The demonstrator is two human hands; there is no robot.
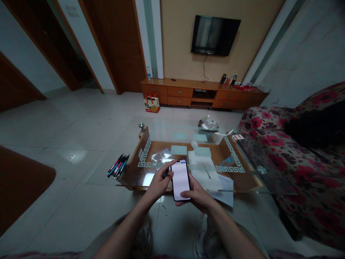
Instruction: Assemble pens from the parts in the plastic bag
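Note:
A smartphone [181,180] with a bright, mostly white screen is held upright over the near edge of the glass coffee table. My right hand [198,194] grips its lower right side, the thumb lying over the bottom of the screen. At the phone's upper left is my left hand [159,181], its index finger reaching to the top edge. Between that hand's thumb and fingers sits a small dark pen-like thing [166,173], mostly hidden. Behind the phone, white paper sheets [225,189] lie on the table with a pen [208,174] on top.
Several pens [118,166] lie bunched at the table's left. A clear plastic bag [161,155] is near the middle. Beyond the glass table [101,169] stand a filled bin [208,125], a paper bag [151,103] and a low TV cabinet [180,92]. A flowered sofa [304,172] borders the right.

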